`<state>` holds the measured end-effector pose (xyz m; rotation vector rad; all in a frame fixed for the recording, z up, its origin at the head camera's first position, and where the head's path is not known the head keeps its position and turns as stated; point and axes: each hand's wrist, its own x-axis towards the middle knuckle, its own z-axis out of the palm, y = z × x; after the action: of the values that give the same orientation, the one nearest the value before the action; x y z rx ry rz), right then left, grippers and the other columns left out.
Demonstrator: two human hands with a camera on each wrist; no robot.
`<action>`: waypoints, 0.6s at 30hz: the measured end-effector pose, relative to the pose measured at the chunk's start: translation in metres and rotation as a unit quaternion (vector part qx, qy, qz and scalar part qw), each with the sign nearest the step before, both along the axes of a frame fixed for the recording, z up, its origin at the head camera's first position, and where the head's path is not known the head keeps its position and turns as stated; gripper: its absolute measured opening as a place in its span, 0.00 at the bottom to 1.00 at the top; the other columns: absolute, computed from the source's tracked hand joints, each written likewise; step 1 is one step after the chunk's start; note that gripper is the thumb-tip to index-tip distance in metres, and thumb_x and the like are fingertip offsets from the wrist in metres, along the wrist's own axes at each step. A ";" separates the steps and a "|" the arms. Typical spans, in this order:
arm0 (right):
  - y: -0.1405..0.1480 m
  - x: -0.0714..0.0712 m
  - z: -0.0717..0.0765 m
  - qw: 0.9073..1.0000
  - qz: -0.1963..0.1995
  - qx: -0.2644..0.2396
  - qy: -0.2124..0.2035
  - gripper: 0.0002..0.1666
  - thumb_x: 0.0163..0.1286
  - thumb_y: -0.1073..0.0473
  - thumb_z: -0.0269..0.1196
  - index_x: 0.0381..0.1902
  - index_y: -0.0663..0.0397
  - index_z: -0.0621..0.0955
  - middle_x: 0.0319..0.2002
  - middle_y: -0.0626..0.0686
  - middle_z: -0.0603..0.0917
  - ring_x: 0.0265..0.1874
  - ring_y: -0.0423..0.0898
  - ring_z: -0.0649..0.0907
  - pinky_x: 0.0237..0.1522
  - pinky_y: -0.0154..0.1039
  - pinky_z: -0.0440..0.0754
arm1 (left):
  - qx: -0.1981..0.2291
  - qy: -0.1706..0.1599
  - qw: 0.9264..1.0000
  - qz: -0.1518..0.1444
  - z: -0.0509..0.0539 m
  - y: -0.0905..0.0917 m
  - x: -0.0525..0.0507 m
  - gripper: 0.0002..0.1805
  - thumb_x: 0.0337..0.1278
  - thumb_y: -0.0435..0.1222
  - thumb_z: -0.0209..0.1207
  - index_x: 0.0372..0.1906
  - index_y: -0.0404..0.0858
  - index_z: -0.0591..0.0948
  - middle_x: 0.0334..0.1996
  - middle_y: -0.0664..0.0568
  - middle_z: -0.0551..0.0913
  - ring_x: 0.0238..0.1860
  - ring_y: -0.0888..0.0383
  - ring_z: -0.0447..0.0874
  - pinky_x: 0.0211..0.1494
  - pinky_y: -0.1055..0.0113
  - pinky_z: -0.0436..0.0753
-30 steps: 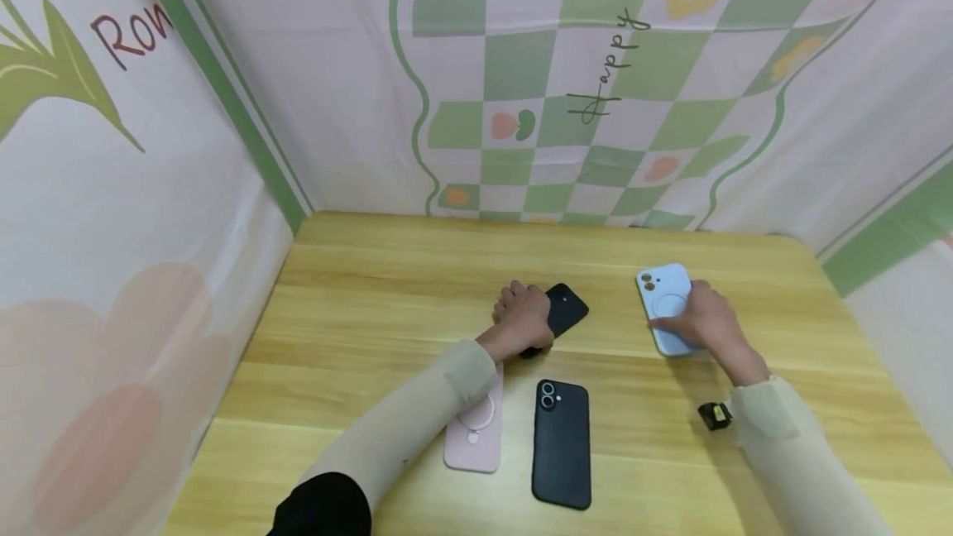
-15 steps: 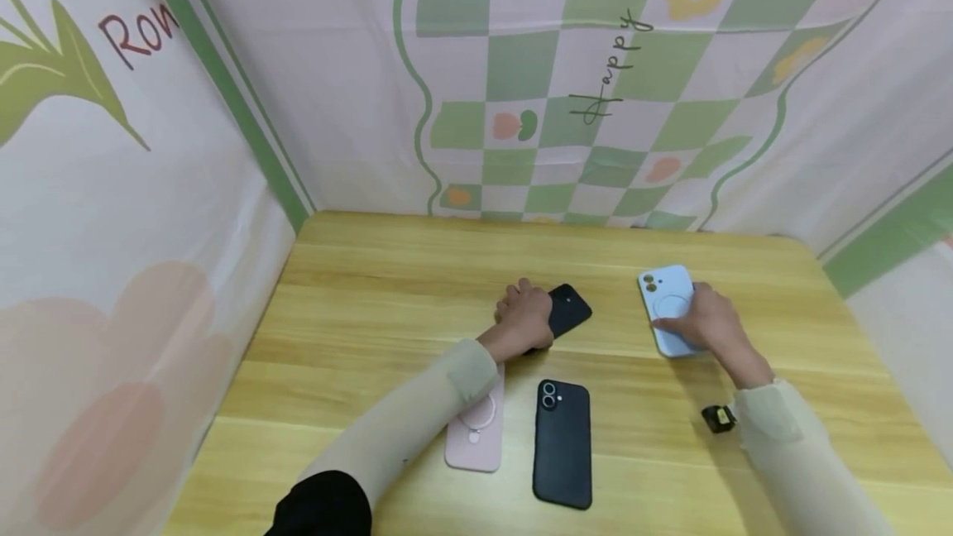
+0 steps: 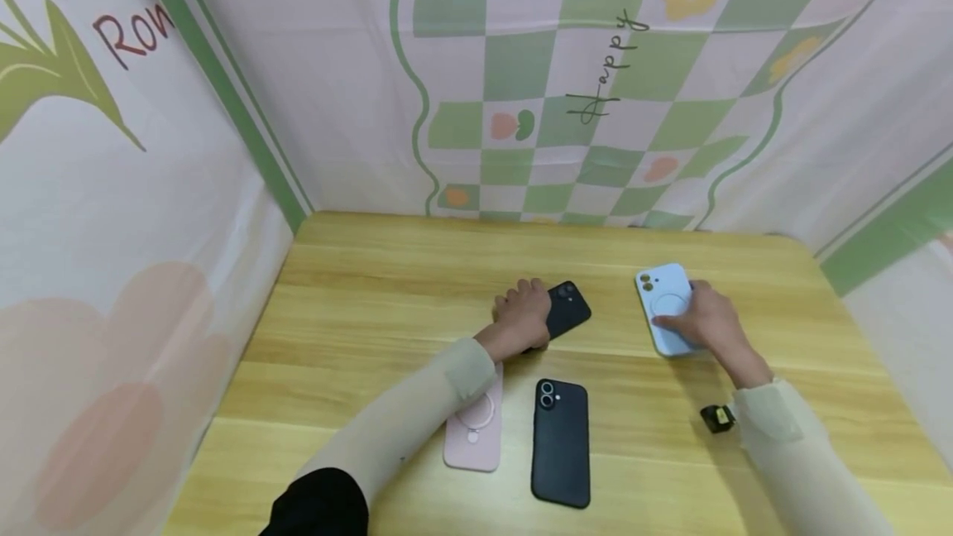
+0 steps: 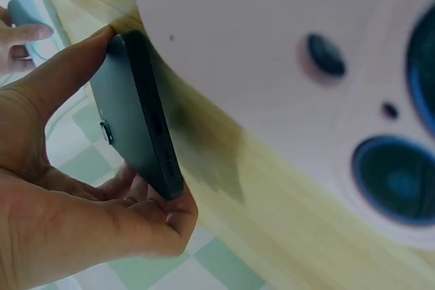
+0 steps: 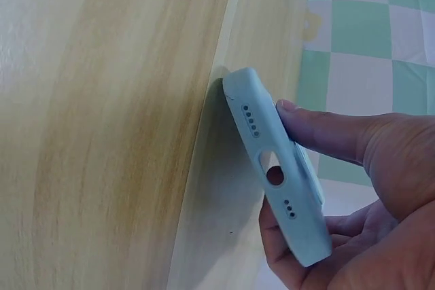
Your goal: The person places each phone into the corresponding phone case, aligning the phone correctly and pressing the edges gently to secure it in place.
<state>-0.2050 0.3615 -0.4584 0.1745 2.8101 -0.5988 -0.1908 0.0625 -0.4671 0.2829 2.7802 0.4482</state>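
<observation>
My left hand [image 3: 524, 317] grips a black phone [image 3: 569, 309] by its edges near the table's middle. In the left wrist view the thumb is on one long edge of the phone [image 4: 129, 113] and the fingers curl round the other. To the right, my right hand [image 3: 711, 321] holds a light blue phone case [image 3: 668, 298] with a ring on its back. The right wrist view shows the case [image 5: 272, 168] tilted, thumb on its back and fingers round its far edge; a fingertip shows through its port hole.
A pink phone case [image 3: 476, 441] with a white ring lies partly under the left forearm. Beside it lies a black phone case [image 3: 562, 453] with two camera rings. A small black object [image 3: 717, 418] is by the right wrist. A patterned curtain [image 3: 357, 106] stands behind the wooden table [image 3: 372, 288].
The black phone has tilted slightly in my left hand, so its camera shows more clearly. My right hand and the blue case stay almost still.
</observation>
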 end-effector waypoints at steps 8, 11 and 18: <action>0.000 -0.002 0.002 1.000 0.005 -0.014 0.010 0.56 0.66 0.53 0.75 0.71 0.89 0.59 0.60 0.87 0.72 0.49 0.71 0.82 0.47 0.60 0.88 | 0.020 -0.028 0.999 -0.017 0.001 -0.005 -0.003 0.46 0.47 0.40 0.83 0.70 0.36 0.71 0.56 0.44 0.81 0.46 0.51 0.82 0.49 0.60 0.87; 0.000 -0.003 0.004 1.000 0.010 -0.013 0.024 0.50 0.70 0.54 0.72 0.70 0.89 0.62 0.61 0.86 0.72 0.50 0.71 0.81 0.49 0.62 0.87 | 0.039 -0.029 0.999 -0.007 0.001 -0.006 -0.002 0.43 0.49 0.42 0.83 0.67 0.37 0.72 0.53 0.45 0.84 0.44 0.50 0.85 0.43 0.60 0.87; 0.000 -0.002 0.006 0.998 0.015 -0.025 0.063 0.40 0.74 0.54 0.66 0.65 0.87 0.69 0.52 0.83 0.79 0.44 0.69 0.83 0.40 0.56 0.88 | 0.100 0.002 0.995 -0.003 0.001 -0.007 -0.006 0.24 0.71 0.42 0.68 0.62 0.33 0.76 0.45 0.44 0.87 0.38 0.52 0.85 0.37 0.63 0.86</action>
<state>-0.2070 0.3612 -0.4525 0.0870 2.9093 -0.6944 -0.1964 0.0556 -0.4661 0.3366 2.7410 0.7276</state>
